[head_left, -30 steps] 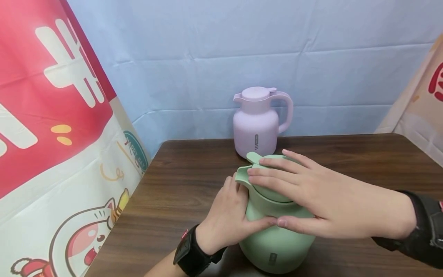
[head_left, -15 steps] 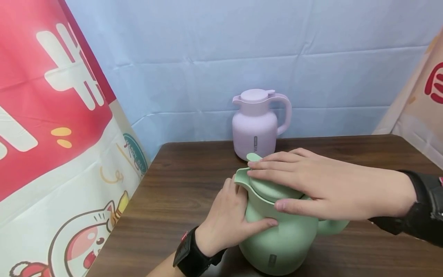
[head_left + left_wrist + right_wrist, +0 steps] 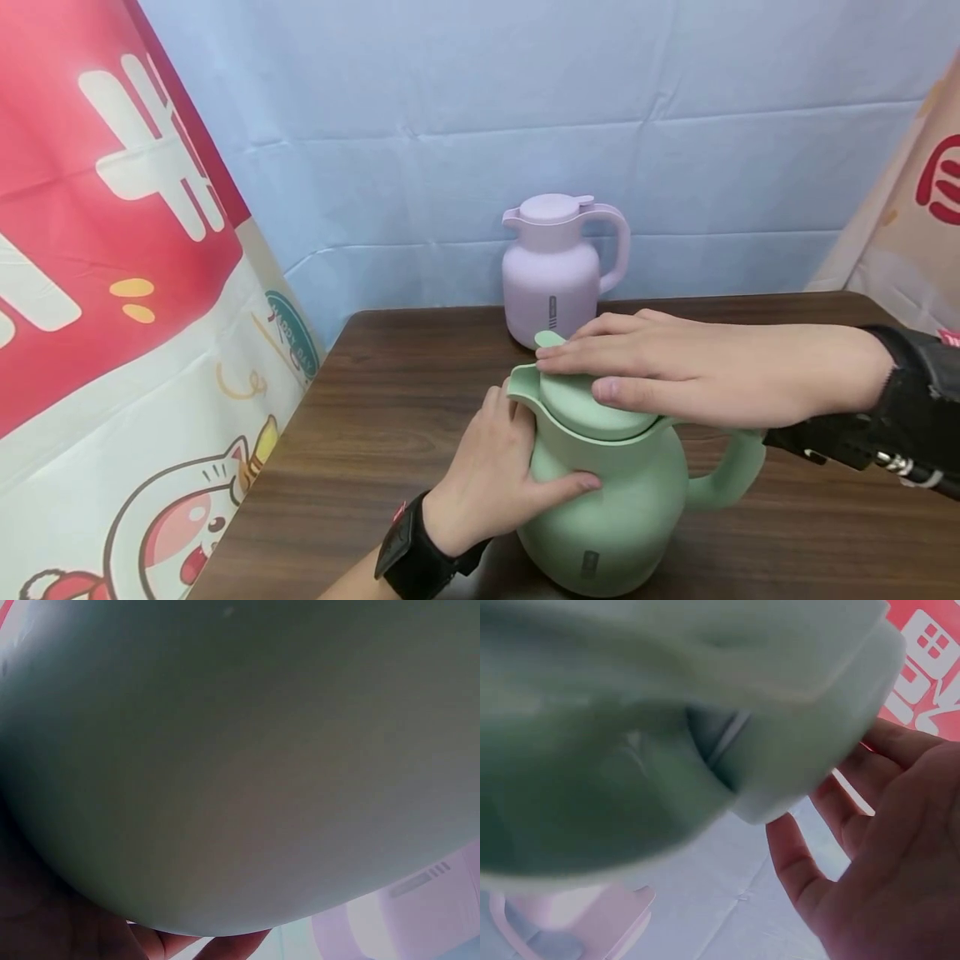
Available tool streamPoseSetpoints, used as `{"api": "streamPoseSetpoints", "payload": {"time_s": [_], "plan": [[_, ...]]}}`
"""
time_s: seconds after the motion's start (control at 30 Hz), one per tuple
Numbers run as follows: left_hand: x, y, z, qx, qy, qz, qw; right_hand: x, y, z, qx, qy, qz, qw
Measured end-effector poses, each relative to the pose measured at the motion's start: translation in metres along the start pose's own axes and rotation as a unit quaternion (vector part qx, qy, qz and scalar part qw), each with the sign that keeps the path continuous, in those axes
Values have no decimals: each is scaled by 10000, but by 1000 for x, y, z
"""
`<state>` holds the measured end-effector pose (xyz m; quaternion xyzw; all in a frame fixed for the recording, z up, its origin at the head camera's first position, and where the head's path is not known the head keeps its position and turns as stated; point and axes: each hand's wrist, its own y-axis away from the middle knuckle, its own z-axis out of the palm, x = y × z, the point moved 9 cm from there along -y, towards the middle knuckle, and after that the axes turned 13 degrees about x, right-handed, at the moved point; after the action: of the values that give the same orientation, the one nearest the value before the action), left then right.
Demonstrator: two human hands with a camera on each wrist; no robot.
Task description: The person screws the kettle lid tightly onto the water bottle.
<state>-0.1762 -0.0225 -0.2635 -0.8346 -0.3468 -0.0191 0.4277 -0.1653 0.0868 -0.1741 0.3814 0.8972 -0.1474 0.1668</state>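
A light green thermal jug (image 3: pixel 607 508) stands on the table, its spout (image 3: pixel 525 385) to the left and its handle (image 3: pixel 723 479) to the right. My left hand (image 3: pixel 506 471) grips the jug's left shoulder, thumb across the front and fingers round the far side. My right hand (image 3: pixel 667 362) lies over the green lid (image 3: pixel 592 412), fingers nearly straight and thumb by the lid's near rim. The lid's small tab (image 3: pixel 550 338) juts out at the back left, not toward the handle. In the right wrist view, fingers (image 3: pixel 847 814) reach the lid's edge. The lid's right part is hidden.
Behind the green jug, near the table's far edge, stands a similar lilac jug (image 3: pixel 551 275) with its handle to the right. The dark wood table (image 3: pixel 405 433) is bounded by a pale blue cloth (image 3: pixel 390 192) behind and a printed cloth (image 3: pixel 142 333) on the left.
My right wrist has swung upward in view and the thumb has left the jug's body for the lid, uncovering the handle. The left hand keeps its hold; the tab has barely shifted.
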Motion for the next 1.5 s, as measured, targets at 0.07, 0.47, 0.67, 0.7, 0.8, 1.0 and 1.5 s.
{"api": "streamPoseSetpoints", "payload": {"time_s": [0.07, 0.47, 0.67, 0.7, 0.8, 1.0, 1.5], "plan": [[0, 0, 0, 16, -33, 20, 10000, 0, -3, -1, -70, -65, 57, 9999], [-2, -1, 3, -74, -3, 18, 10000, 15, -10, -1, 79, 548, 25, 9985], [-4, 1, 4, -123, -99, -6, 9999, 22, -6, -3, 168, 670, -278, 9972], [-4, 1, 4, -106, -94, -1, 9999, 23, -5, -4, 180, 678, -363, 9969], [-3, 1, 3, -40, -83, 27, 10000, 24, 0, -8, 228, 661, -524, 9962], [-4, 0, 4, -38, -8, 19, 10000, 24, 8, -10, 718, 1206, -1043, 9846], [-3, -1, 4, -56, -26, 26, 10000, 28, 12, -9, 1111, 1516, -1014, 9769]]}}
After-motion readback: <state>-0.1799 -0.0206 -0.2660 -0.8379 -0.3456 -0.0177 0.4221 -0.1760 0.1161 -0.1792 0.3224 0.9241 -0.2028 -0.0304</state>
